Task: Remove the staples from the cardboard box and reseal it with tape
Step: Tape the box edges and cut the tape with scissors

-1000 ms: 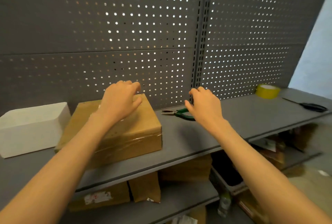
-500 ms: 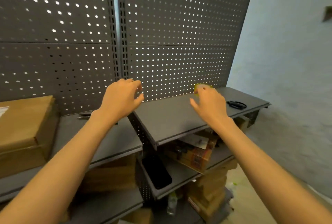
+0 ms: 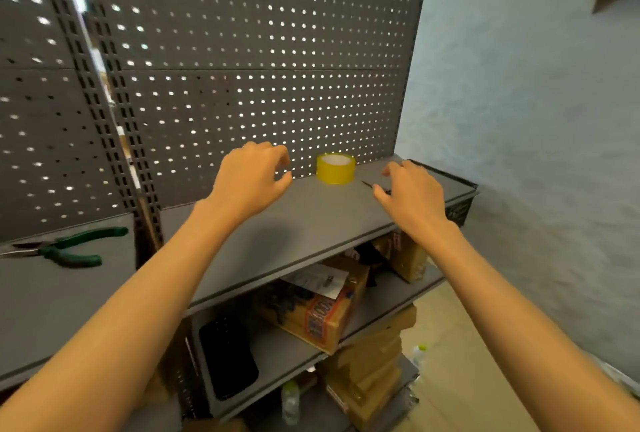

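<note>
On the grey metal shelf (image 3: pixel 311 224) ahead of me, a yellow roll of packing tape (image 3: pixel 335 168) stands flat against the dark perforated back panel (image 3: pixel 242 68). Half a second ago my right hand covered it; now it sits fully uncovered between my hands. My left hand (image 3: pixel 251 179) hovers just left of the roll, fingers loosely curled, holding nothing. My right hand (image 3: pixel 412 198) hovers to its right, fingers relaxed and empty, hiding most of a black pair of scissors (image 3: pixel 369 184). Green-handled long-nose pliers (image 3: pixel 65 248) have come into view at far left. The brown cardboard box, visible earlier, is now out of sight.
</note>
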`<state>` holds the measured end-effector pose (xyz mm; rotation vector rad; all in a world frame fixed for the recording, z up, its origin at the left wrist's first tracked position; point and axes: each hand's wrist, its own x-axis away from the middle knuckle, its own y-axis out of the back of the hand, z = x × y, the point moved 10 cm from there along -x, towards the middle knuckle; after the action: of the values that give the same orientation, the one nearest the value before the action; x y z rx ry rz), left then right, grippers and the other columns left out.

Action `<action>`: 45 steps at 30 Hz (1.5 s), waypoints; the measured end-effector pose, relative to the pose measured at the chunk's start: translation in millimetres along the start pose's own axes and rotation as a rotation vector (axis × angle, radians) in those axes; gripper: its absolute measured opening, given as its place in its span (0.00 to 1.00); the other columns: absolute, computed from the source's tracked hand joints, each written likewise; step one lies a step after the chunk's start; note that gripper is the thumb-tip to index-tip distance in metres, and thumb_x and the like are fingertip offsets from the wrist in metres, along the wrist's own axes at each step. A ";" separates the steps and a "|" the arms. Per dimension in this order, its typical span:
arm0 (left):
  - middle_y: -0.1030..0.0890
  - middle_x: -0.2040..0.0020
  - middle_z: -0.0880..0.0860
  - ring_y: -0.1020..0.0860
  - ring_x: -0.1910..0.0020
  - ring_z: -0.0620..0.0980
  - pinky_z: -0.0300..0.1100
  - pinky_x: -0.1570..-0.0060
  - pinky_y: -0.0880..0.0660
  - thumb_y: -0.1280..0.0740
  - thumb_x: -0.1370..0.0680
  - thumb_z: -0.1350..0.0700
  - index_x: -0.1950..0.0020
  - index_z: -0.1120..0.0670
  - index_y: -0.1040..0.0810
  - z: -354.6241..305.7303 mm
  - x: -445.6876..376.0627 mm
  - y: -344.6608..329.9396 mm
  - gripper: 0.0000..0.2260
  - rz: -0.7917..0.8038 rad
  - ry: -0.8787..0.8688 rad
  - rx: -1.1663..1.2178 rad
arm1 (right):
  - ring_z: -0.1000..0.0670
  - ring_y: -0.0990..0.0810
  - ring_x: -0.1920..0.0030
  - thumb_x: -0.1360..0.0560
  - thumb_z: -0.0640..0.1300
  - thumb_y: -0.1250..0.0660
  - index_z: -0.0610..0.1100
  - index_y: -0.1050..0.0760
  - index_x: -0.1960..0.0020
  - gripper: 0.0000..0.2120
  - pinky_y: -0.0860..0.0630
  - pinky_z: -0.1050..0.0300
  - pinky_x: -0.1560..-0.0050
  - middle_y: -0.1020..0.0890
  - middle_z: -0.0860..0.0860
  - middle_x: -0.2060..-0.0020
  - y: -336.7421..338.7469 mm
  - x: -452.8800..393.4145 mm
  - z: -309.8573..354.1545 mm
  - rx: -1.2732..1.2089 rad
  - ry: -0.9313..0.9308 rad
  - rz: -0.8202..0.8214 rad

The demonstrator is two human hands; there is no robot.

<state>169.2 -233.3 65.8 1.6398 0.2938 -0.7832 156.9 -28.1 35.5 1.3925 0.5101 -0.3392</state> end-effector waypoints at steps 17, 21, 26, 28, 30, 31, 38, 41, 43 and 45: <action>0.22 0.44 0.56 0.26 0.45 0.57 0.48 0.51 0.31 0.38 0.25 0.52 0.40 0.55 0.25 -37.2 -156.9 -203.4 0.15 0.208 0.021 0.023 | 0.44 0.24 0.47 0.25 0.54 0.35 0.41 0.28 0.39 0.21 0.30 0.55 0.56 0.24 0.44 0.45 -138.6 -98.8 -120.1 -0.012 -0.008 0.453; 0.24 0.42 0.59 0.27 0.44 0.59 0.48 0.49 0.30 0.37 0.25 0.52 0.37 0.58 0.29 -32.6 -164.9 -243.7 0.19 0.294 0.055 0.007 | 0.46 0.23 0.59 0.27 0.53 0.32 0.40 0.26 0.51 0.16 0.30 0.58 0.67 0.21 0.45 0.58 -167.2 -103.8 -128.4 -0.051 -0.014 0.585; 0.23 0.41 0.59 0.25 0.45 0.60 0.47 0.50 0.29 0.34 0.27 0.53 0.39 0.60 0.28 -25.7 -166.6 -277.7 0.19 0.360 0.107 0.026 | 0.46 0.28 0.67 0.27 0.50 0.33 0.42 0.33 0.65 0.16 0.38 0.59 0.74 0.31 0.49 0.71 -185.2 -105.6 -128.3 -0.074 0.029 0.653; 0.23 0.42 0.59 0.25 0.46 0.59 0.47 0.51 0.28 0.34 0.27 0.53 0.41 0.61 0.26 -21.2 -166.0 -285.3 0.17 0.374 0.125 0.030 | 0.45 0.29 0.66 0.26 0.49 0.34 0.43 0.36 0.67 0.17 0.40 0.59 0.74 0.33 0.49 0.71 -187.6 -106.1 -126.6 -0.085 0.054 0.658; 0.22 0.45 0.60 0.25 0.49 0.60 0.48 0.53 0.28 0.35 0.26 0.52 0.45 0.61 0.25 -19.2 -164.5 -292.1 0.15 0.400 0.124 0.007 | 0.45 0.29 0.66 0.26 0.48 0.34 0.43 0.36 0.68 0.17 0.39 0.59 0.74 0.33 0.49 0.71 -189.4 -106.7 -125.2 -0.113 0.073 0.670; 0.21 0.47 0.60 0.24 0.50 0.60 0.48 0.54 0.29 0.35 0.25 0.52 0.46 0.61 0.25 -19.4 -164.0 -294.3 0.14 0.412 0.116 -0.009 | 0.45 0.29 0.66 0.26 0.48 0.34 0.42 0.34 0.66 0.16 0.39 0.59 0.74 0.32 0.49 0.71 -189.9 -107.2 -124.6 -0.129 0.081 0.674; 0.21 0.52 0.63 0.25 0.53 0.62 0.48 0.61 0.32 0.34 0.25 0.54 0.48 0.63 0.26 -12.9 -158.8 -268.3 0.12 0.330 0.178 0.039 | 0.44 0.27 0.65 0.26 0.48 0.34 0.36 0.26 0.56 0.13 0.35 0.57 0.71 0.26 0.44 0.65 -169.1 -119.6 -119.5 -0.218 0.116 0.555; 0.21 0.54 0.64 0.25 0.55 0.62 0.48 0.60 0.32 0.34 0.24 0.55 0.48 0.64 0.25 -6.9 -152.9 -234.5 0.12 0.262 0.212 0.052 | 0.43 0.28 0.66 0.26 0.47 0.35 0.34 0.25 0.56 0.14 0.37 0.56 0.72 0.27 0.44 0.67 -152.2 -124.2 -105.4 -0.275 0.152 0.487; 0.22 0.57 0.64 0.25 0.57 0.62 0.48 0.61 0.33 0.34 0.25 0.56 0.50 0.64 0.25 -0.5 -143.9 -207.9 0.11 0.212 0.233 0.051 | 0.44 0.31 0.68 0.26 0.45 0.35 0.35 0.27 0.60 0.12 0.39 0.56 0.72 0.30 0.45 0.70 -143.3 -123.4 -90.0 -0.316 0.191 0.464; 0.23 0.59 0.63 0.27 0.60 0.60 0.48 0.63 0.33 0.34 0.25 0.57 0.53 0.65 0.26 9.2 -128.7 -179.9 0.10 0.167 0.277 0.037 | 0.46 0.36 0.72 0.27 0.44 0.35 0.39 0.33 0.67 0.13 0.41 0.56 0.74 0.34 0.47 0.74 -136.3 -120.3 -71.4 -0.351 0.229 0.454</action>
<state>-35.0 -170.2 8.1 1.7837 0.3339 -0.4370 -25.1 12.7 -22.7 1.1653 0.4013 0.2703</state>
